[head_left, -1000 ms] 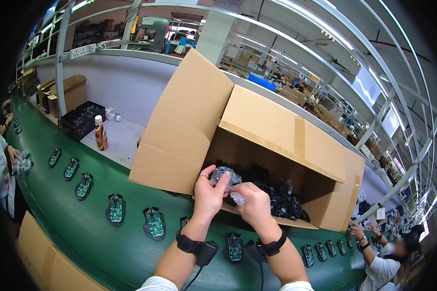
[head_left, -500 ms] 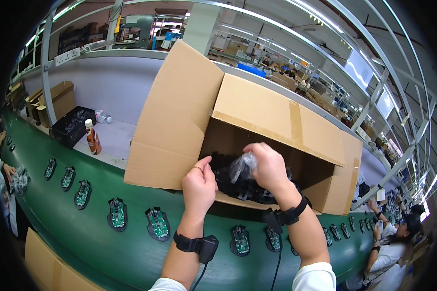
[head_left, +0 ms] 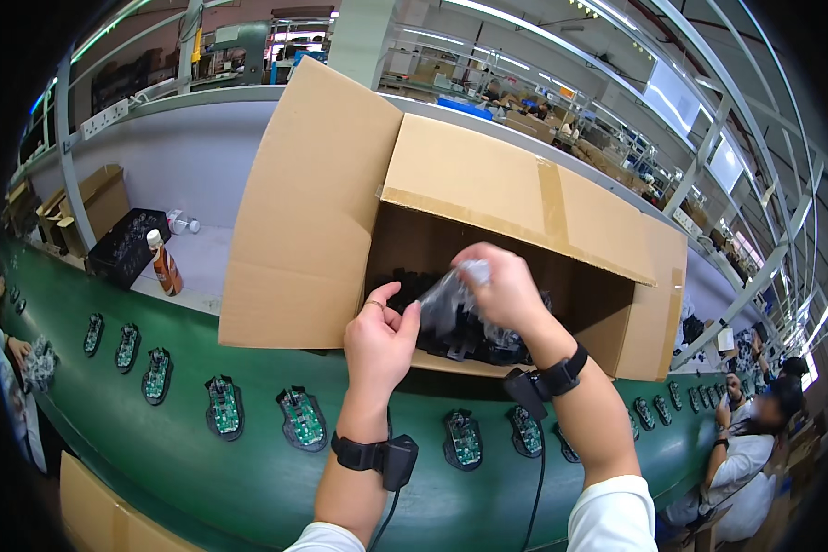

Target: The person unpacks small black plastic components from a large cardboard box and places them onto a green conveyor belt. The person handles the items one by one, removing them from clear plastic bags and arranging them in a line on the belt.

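My right hand (head_left: 508,290) is closed on the top of a crumpled clear plastic bag (head_left: 443,304), held over the opening of a large cardboard box (head_left: 296,216). What the bag contains, if anything, I cannot make out. My left hand (head_left: 377,342) is at the box's near left corner, thumb and forefinger apart, with the thumb close to the bag's lower end. Whether they touch is unclear. Inside the box lies a heap of black parts (head_left: 469,342), partly covered by the bag and my right hand. Black straps with small modules circle both wrists.
Mouse-shaped black shells with green circuit boards (head_left: 302,419) line the green conveyor belt (head_left: 248,483). A brown drink bottle (head_left: 166,264) and a black box (head_left: 131,247) stand left. Co-workers sit at both ends; one person (head_left: 741,455) is at right. Another carton (head_left: 110,515) is lower left.
My right hand has drawn the bag out longer, and my left thumb and forefinger have spread beside it. The view has shifted slightly.
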`<act>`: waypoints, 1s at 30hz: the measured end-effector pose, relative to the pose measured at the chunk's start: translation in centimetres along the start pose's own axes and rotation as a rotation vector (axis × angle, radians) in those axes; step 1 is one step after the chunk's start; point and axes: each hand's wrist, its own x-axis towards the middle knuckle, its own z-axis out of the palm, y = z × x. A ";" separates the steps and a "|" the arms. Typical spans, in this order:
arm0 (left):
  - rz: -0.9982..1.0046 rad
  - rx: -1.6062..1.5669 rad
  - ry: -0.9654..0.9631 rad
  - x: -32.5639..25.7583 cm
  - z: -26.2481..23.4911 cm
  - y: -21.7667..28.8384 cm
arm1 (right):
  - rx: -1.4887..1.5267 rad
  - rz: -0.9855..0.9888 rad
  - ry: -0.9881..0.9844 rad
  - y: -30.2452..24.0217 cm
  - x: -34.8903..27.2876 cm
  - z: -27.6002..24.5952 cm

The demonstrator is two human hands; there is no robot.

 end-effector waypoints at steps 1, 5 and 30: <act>0.011 -0.011 -0.017 0.0 0.0 -0.1 | 0.120 -0.014 0.130 -0.2 -0.1 -0.1; 0.083 0.060 0.004 0.0 0.2 0.6 | 0.295 0.025 -0.001 0.4 -1.3 1.0; 0.064 -0.729 -0.556 -2.3 1.4 2.2 | 0.728 -0.039 0.805 -1.0 -6.7 4.7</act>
